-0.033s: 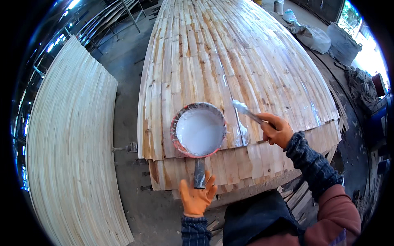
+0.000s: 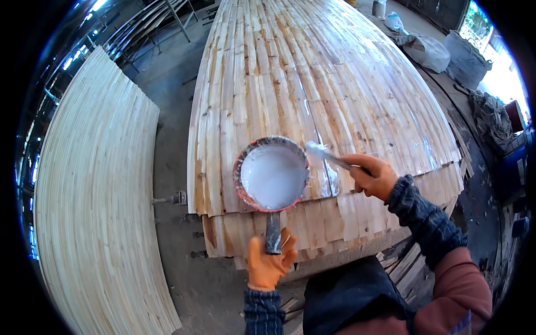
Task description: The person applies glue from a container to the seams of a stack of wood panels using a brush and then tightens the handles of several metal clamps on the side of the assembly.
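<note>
My left hand (image 2: 267, 265), in an orange glove, cups the dark handle of a round red-rimmed saucepan (image 2: 242, 194). Its thumb and fingers lie on either side of the handle. White, glue-like liquid (image 2: 272, 176) fills much of the pan. My right hand (image 2: 373, 176), also gloved in orange, grips a brush (image 2: 326, 154) whose bristles are coated white. The brush tip is just right of the pan's rim, above a large panel of wooden strips (image 2: 234, 120). Wet white smears and a dark seam mark the panel right of the pan.
At left stands another pale wooden panel (image 2: 97, 184), with a clamp-like metal piece (image 2: 177, 198) between the two panels. Filled sacks (image 2: 427, 53) sit at the far right. A blue container (image 2: 511, 173) stands at the right edge, and loose wood offcuts (image 2: 405, 265) lie below the panel.
The brush has moved left and slightly down toward the pan, away from the seam. My left hand and the pan have shifted up a little, the thumb drawing closer to the handle.
</note>
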A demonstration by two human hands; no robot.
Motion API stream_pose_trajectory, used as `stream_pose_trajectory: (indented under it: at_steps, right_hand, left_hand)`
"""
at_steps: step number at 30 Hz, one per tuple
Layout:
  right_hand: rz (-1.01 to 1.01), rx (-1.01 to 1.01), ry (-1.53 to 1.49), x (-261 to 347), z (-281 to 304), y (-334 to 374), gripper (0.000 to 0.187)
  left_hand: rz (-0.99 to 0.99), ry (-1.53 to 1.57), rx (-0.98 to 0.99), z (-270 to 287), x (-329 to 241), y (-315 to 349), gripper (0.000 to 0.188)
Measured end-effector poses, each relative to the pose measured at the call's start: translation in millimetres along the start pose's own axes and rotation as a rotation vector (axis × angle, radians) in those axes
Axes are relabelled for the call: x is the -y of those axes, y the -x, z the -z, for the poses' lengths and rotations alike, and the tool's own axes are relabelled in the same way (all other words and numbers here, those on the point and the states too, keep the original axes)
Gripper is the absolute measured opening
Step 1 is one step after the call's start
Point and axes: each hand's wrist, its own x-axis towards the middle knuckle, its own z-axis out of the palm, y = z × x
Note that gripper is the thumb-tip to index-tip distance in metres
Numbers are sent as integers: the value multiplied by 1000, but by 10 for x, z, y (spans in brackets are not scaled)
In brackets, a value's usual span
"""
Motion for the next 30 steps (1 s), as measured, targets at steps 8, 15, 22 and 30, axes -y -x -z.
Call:
stream_pose_trajectory:
  at_steps: [8, 15, 22, 30]
  right_hand:
    - [269, 240, 1164, 463, -798, -921, 24]
    - [331, 190, 685, 732, -785, -546, 27]
    - [149, 149, 240, 489, -677, -566, 27]
    - [-66, 95, -206, 413, -730, -861, 29]
  left_hand:
    - [104, -588, -238, -599, 266, -531, 49]
    - [-3, -592, -242, -699, 154, -518, 40]
    - [-40, -440, -201, -628, -33, -754, 25]
    - [-225, 5, -196, -318, 113, -925, 45]
